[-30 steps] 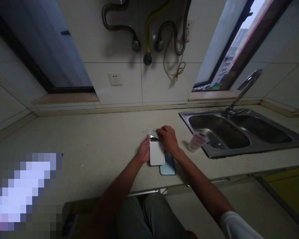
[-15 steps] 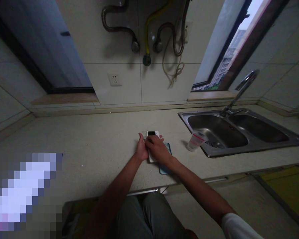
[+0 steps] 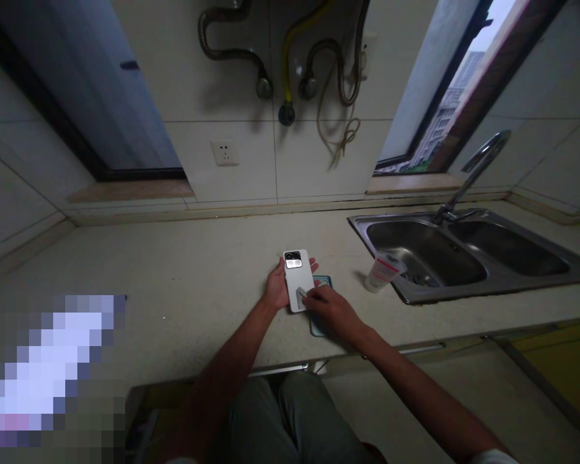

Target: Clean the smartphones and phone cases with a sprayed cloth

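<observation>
While left hand (image 3: 276, 288) cups it: phone (image 3: 298, 278), smooth white slab, 6 o'clock of centre.
Right hand (image 3: 337, 312): pinching small grey piece (image 3: 300, 298) at its lower back.
Cup (image 3: 381, 276): clear plastic, phone's 3 o'clock.

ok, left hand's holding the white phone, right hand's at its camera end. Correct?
No: the head view shows the right hand near the opposite end from the camera block. The left hand does hold the white phone.

The phone (image 3: 298, 277) looks smooth, its camera panel (image 3: 293, 260) glossy, the cup (image 3: 381, 274) clear plastic, the sink (image 3: 421, 245) shiny metal
</observation>
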The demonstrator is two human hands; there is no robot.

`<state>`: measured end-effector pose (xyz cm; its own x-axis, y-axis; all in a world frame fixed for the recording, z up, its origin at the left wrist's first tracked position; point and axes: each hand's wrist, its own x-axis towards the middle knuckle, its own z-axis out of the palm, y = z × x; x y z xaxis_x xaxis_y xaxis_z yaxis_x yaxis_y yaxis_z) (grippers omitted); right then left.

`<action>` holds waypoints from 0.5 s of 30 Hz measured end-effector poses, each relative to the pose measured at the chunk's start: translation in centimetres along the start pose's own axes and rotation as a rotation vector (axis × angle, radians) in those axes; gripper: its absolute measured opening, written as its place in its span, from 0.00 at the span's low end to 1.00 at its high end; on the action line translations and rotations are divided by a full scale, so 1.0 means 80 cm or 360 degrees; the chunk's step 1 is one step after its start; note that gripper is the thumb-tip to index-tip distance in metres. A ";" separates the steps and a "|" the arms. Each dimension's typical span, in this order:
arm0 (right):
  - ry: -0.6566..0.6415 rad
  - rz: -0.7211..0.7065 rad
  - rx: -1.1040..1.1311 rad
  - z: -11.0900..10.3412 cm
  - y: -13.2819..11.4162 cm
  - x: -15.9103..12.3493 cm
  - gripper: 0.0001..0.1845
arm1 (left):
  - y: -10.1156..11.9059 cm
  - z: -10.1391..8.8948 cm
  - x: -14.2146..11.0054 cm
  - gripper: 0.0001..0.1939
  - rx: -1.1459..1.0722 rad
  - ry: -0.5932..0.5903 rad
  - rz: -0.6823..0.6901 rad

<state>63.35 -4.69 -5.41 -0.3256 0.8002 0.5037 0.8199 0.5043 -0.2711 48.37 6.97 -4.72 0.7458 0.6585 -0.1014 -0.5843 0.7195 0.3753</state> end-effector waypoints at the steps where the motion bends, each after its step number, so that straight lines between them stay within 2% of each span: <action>1: 0.0039 0.0020 -0.0032 -0.002 0.007 0.000 0.13 | -0.001 -0.001 0.001 0.37 0.0006 -0.0006 -0.0010; 7: 0.0209 0.0220 -0.0011 -0.004 0.036 0.030 0.15 | -0.003 -0.009 0.003 0.37 0.0029 -0.0112 -0.0124; 11: 0.0336 0.0395 0.0022 0.001 0.043 0.071 0.17 | -0.003 -0.011 0.005 0.32 0.0058 -0.0032 -0.0182; 15: 0.0307 0.0475 -0.0065 0.007 0.034 0.108 0.17 | -0.007 -0.011 0.009 0.30 0.0026 0.0024 -0.0159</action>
<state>62.50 3.75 -2.24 0.0227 0.8324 0.5538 0.8848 0.2412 -0.3987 48.97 7.24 -5.86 0.7949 0.5872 -0.1528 -0.5020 0.7780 0.3777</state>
